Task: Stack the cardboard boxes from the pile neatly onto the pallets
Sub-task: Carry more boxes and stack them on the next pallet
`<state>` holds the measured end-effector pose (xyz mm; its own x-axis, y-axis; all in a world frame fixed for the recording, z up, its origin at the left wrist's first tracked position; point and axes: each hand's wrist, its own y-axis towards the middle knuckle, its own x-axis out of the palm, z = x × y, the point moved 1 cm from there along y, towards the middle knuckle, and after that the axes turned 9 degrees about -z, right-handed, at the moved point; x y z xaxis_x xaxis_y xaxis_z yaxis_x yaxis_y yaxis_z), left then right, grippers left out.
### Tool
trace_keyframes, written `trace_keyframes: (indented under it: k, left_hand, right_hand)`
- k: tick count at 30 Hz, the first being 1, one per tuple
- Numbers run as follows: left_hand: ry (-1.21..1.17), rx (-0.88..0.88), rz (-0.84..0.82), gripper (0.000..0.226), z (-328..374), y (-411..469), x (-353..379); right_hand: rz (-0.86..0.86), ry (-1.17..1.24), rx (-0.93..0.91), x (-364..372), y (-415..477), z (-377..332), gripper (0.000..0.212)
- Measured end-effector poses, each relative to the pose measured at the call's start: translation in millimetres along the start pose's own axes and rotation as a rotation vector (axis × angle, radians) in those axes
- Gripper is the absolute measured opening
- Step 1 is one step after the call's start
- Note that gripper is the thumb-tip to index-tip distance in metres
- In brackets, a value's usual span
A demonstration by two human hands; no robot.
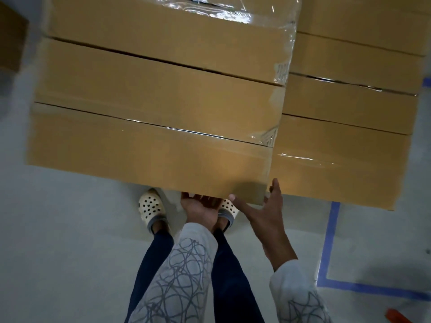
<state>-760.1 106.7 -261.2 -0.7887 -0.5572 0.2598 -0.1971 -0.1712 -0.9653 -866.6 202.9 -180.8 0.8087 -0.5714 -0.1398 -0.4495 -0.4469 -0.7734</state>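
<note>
Item: near stack (pixel 158 89) of brown cardboard boxes, seen from above, three tiers showing with dark seams between them. Clear film (pixel 233 12) wraps the top right corner, and shiny tape runs along the seams.

Item: lowest box (pixel 144 157) of that stack. Its front face hangs above the grey floor (pixel 58 229), just in front of the person's feet. Its right edge overlaps the second stack.

Item: second stack (pixel 349 101), same brown boxes, four tiers showing. It stands just beside and behind the first, to the right.

Item: left hand (pixel 200 208), palm up, under the bottom edge of the lowest box. Its fingers run out of sight beneath the cardboard, so whether the grip is clenched or flat cannot be told.

Item: right hand (pixel 263 210) at the lower right corner of the same box. The thumb lies on the front face, the fingers are spread straight up the side between the two stacks, and the grip is released, pressing rather than curled.

Item: grey patterned sleeves (pixel 184 271), dark blue trousers (pixel 151 257), cream perforated clogs (pixel 150 207).

Item: blue tape line (pixel 328 243) on the floor, forming a corner at lower right.

Item: another brown box (pixel 11 36), partly in view at the upper left edge, well apart from the stacks.

Item: orange object (pixel 396 317) at the bottom right edge, too cropped to identify.
</note>
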Motion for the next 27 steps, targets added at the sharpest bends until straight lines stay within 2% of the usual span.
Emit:
trace_keyframes:
  k: [3,6,9,12,14,19,22,27]
  left_hand:
    - [0.049,0.034,-0.024,0.068,10,-18,-11]
    - [0.306,0.083,0.069,0.065,33,-53,-21]
    - [0.505,0.181,0.022,0.060,59,-102,-23]
    - [0.540,0.246,-0.047,0.058,90,-146,-25]
    - [0.532,0.276,-0.073,0.057,116,-167,-28]
    - [0.477,0.279,-0.122,0.059,174,-203,-48]
    - [0.582,0.290,-0.115,0.057,202,-230,-62]
    - [0.784,0.281,-0.207,0.055,264,-284,-100]
  right_hand:
    - [0.112,-0.149,-0.021,11,-17,-6,0.125]
    - [0.144,-0.445,-0.065,29,-44,-22,0.118]
    - [0.030,-0.685,-0.109,52,-71,-30,0.115]
    - [-0.111,-0.850,-0.128,72,-97,-45,0.105]
    - [-0.188,-0.918,-0.135,86,-113,-58,0.102]
    - [-0.257,-0.989,-0.113,131,-142,-90,0.093]
    - [-0.300,-1.032,-0.084,163,-161,-112,0.086]
    - [-0.401,-1.066,-0.090,219,-175,-130,0.076]
